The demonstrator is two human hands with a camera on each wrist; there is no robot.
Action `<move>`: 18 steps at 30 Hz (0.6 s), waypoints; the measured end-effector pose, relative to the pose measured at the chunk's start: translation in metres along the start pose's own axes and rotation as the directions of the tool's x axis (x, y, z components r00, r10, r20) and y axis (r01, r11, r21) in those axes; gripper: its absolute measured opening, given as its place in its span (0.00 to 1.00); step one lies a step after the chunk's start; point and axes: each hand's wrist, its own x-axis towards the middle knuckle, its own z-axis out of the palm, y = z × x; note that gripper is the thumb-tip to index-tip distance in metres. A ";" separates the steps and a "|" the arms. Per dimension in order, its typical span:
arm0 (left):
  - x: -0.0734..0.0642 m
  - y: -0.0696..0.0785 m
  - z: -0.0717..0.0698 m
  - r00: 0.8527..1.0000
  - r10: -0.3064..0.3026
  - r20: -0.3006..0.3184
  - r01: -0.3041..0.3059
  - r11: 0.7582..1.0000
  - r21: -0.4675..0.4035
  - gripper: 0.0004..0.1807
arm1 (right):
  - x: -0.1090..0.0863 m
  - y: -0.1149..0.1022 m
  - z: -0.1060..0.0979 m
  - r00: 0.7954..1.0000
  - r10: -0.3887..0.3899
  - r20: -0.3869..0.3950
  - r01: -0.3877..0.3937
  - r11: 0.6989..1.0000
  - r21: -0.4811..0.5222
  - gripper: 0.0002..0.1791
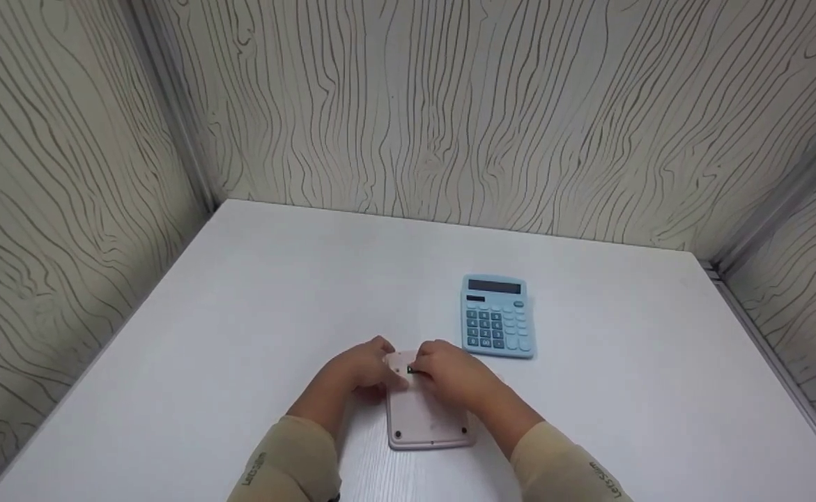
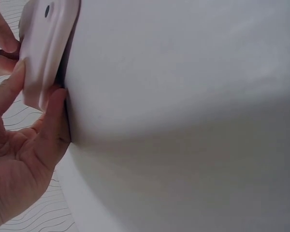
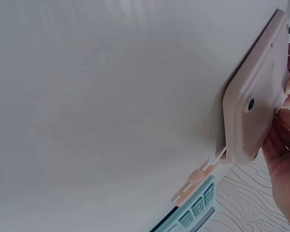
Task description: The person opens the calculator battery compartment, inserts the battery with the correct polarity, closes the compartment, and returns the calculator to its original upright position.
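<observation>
A pale pink calculator (image 1: 425, 415) lies back side up on the white table, with dark round feet and a small dark opening (image 1: 410, 369) near its far end. My left hand (image 1: 362, 366) grips its far left part, the thumb on the back and the fingers at the edge; in the left wrist view the calculator's edge sits between thumb and fingers. My right hand (image 1: 453, 373) reaches over the right side, its bent fingertips close together at the opening. I cannot tell whether those fingertips pinch something small.
A light blue calculator (image 1: 498, 317) lies keys up just beyond my right hand. In the right wrist view a flat peach-coloured piece (image 3: 195, 178) with notches lies between the two calculators. Wood-patterned panels (image 1: 435, 118) stand behind and beside the table (image 1: 240, 314).
</observation>
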 end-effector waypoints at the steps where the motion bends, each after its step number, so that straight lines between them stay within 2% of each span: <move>1: 0.000 0.000 0.000 1.000 -0.001 0.000 0.001 1.000 -0.006 0.33 | 0.000 0.000 -0.001 1.000 -0.003 0.004 0.003 1.000 0.002 0.12; 6: -0.001 0.001 0.001 1.000 -0.005 -0.003 0.005 1.000 -0.018 0.34 | -0.001 0.005 -0.005 1.000 0.021 0.017 -0.022 0.998 0.059 0.12; 11: -0.001 0.002 0.002 1.000 -0.012 -0.004 0.012 0.999 -0.049 0.36 | -0.003 0.020 -0.010 0.993 0.118 0.005 -0.117 0.982 0.148 0.13; 18: -0.002 0.002 0.004 1.000 -0.014 -0.007 0.013 0.997 -0.080 0.35 | -0.010 0.040 -0.014 0.961 0.276 -0.025 -0.266 0.945 0.190 0.13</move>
